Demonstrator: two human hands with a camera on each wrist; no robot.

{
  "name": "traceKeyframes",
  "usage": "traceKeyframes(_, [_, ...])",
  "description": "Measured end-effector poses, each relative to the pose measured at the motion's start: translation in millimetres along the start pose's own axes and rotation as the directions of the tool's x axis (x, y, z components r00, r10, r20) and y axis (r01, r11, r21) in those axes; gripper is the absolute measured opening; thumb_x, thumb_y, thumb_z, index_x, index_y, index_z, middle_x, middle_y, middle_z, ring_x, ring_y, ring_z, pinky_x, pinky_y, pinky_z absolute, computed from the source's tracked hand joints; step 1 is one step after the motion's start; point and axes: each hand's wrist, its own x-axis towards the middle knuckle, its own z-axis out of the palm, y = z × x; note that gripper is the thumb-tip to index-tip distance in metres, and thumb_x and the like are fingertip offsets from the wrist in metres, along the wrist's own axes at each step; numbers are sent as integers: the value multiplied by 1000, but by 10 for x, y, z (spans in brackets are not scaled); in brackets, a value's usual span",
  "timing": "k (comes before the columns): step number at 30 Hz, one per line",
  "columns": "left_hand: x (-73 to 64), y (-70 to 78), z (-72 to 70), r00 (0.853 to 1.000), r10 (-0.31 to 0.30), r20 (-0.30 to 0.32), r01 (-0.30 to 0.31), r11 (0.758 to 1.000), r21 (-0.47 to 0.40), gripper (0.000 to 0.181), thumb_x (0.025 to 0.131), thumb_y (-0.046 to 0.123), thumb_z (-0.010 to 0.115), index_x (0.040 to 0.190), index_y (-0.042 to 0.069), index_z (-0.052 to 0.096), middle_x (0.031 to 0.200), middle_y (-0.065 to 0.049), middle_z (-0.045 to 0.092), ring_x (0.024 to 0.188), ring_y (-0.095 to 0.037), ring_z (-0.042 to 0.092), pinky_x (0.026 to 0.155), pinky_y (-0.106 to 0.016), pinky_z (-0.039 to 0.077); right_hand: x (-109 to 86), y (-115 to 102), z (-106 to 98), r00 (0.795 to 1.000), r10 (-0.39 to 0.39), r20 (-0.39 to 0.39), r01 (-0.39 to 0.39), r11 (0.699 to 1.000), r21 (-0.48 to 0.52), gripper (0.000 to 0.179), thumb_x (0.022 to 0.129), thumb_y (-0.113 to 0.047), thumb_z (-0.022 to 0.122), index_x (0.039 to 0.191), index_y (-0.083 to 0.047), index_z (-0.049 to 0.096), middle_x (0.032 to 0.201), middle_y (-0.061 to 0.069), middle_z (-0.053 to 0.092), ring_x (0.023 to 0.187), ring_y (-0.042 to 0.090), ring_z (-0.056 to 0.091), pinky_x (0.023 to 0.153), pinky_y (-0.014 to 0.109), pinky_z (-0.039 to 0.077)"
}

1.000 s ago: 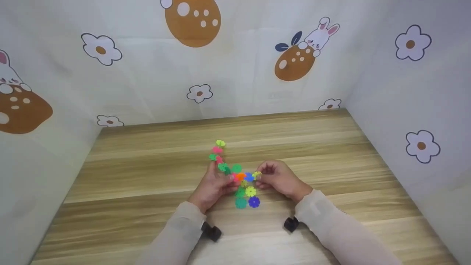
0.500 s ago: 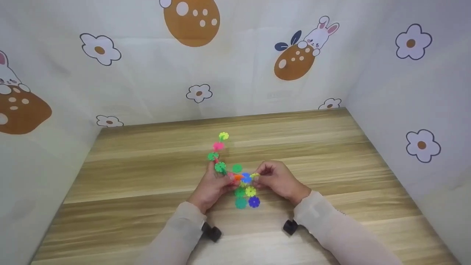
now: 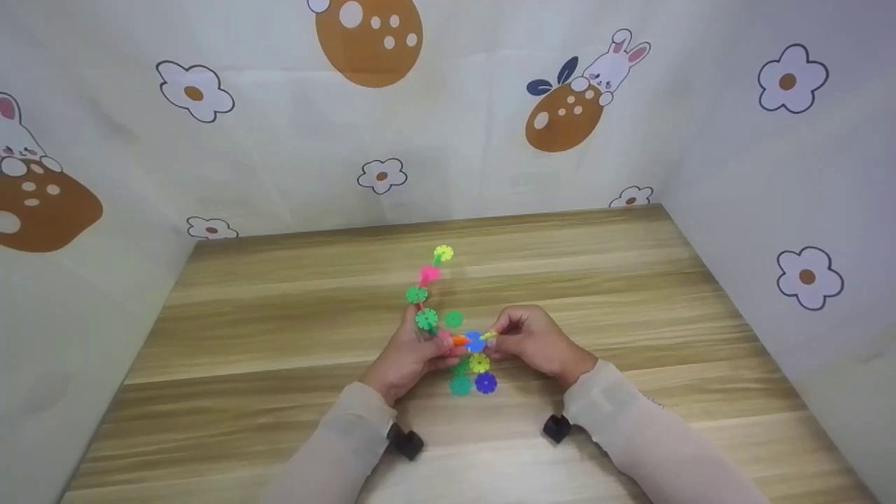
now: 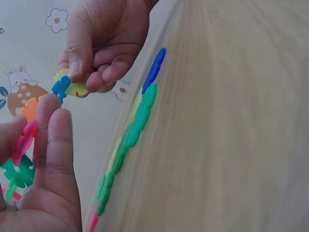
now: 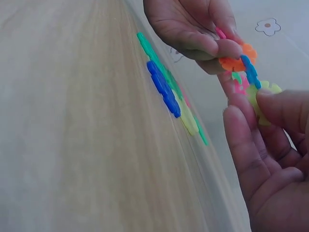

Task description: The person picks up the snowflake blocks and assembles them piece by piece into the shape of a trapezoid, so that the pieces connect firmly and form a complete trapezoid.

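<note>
Joined plastic snowflake discs form a chain that hangs between both hands. My left hand [image 3: 413, 357] pinches a pink snowflake disc [image 4: 25, 140] of the chain between thumb and fingers. Beyond that hand, the chain rises through green discs [image 3: 426, 319] and a pink one to a yellow disc [image 3: 443, 253] at its far tip. On the other side, an orange disc [image 5: 248, 52] leads to a blue disc [image 5: 250, 71]. Thumb and fingers of my right hand [image 3: 535, 341] pinch a yellow snowflake disc [image 4: 77, 88], right at the blue disc's edge.
Several loose discs lie flat on the wooden table below the hands, among them a dark blue disc [image 3: 486, 383], a teal disc [image 3: 460, 385] and a green disc [image 3: 453, 319]. A patterned curtain [image 3: 280, 140] stands behind the table.
The chain has turned in the left hand, its far yellow tip swinging up and right. The orange and blue discs now show more edge-on or shifted, while the right hand keeps its pinch.
</note>
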Motion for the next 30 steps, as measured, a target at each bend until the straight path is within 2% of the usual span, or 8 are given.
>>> traceKeyframes(3, [4, -2, 4, 1000, 1, -2, -1, 1000, 4, 99, 100, -4, 64, 167, 30, 0, 111, -14, 62, 97, -25, 77, 95, -41, 61, 6, 8, -11, 1000, -3, 16, 3, 1000, -4, 20, 89, 8, 74, 100, 20, 62, 92, 17, 74, 84, 18, 75, 81, 38, 65])
traceKeyframes(9, [19, -36, -6, 999, 21, -45, -19, 999, 29, 99, 99, -3, 66, 167, 24, -1, 109, -13, 63, 93, -24, 76, 94, -41, 61, 4, 24, 15, 1000, -6, -1, 6, 1000, -22, 6, 90, 8, 71, 93, 8, 66, 89, 10, 73, 84, 19, 74, 81, 39, 65])
traceKeyframes(15, [22, -28, 5, 991, 53, -122, -34, 987, 155, 88, 99, 5, 71, 165, 12, 14, 107, -10, 65, 92, -20, 75, 88, -36, 63, 12, 50, 6, 1000, -5, -17, 5, 1000, -5, 7, 89, 7, 72, 94, 7, 67, 88, 9, 74, 84, 19, 75, 80, 37, 65])
traceKeyframes(19, [22, -12, 35, 980, 65, -186, -25, 978, 205, 85, 97, 10, 76, 162, 11, 21, 113, -13, 69, 98, -20, 74, 89, -34, 62, 27, 65, -7, 1000, -1, -20, 2, 1000, 9, 8, 90, 7, 71, 97, 10, 67, 90, 11, 74, 84, 19, 76, 80, 36, 65])
traceKeyframes(23, [22, 16, 51, 965, 49, -259, 7, 977, 212, 108, 95, 13, 79, 168, 17, -1, 129, -18, 67, 111, -21, 71, 95, -33, 60, 36, 57, -9, 999, 16, -37, -15, 1000, 13, 8, 91, 8, 70, 98, 6, 67, 90, 10, 74, 85, 19, 77, 80, 36, 65])
traceKeyframes(26, [17, 40, 53, 966, 39, -254, 18, 976, 218, 114, 96, 11, 77, 169, 26, -8, 142, -21, 58, 116, -23, 70, 97, -35, 60, 36, 42, 2, 999, 27, -36, -26, 999, 27, 9, 93, 8, 67, 102, 6, 68, 93, 9, 75, 88, 19, 77, 81, 35, 64])
traceKeyframes(28, [14, 51, 50, 975, 37, -219, 17, 971, 239, 104, 97, 11, 75, 170, 29, 4, 148, -21, 51, 115, -24, 71, 97, -36, 60, 34, 37, 16, 999, 32, -26, -31, 999, 38, 11, 95, 7, 65, 106, 7, 68, 96, 10, 76, 91, 19, 78, 83, 35, 64])
traceKeyframes(30, [12, 53, 43, 983, 37, -180, 12, 965, 263, 90, 97, 10, 74, 168, 26, 20, 149, -21, 48, 113, -23, 71, 97, -36, 60, 33, 29, 32, 999, 33, -13, -33, 998, 44, 12, 97, 6, 63, 109, 8, 67, 99, 10, 77, 93, 18, 78, 85, 35, 64])
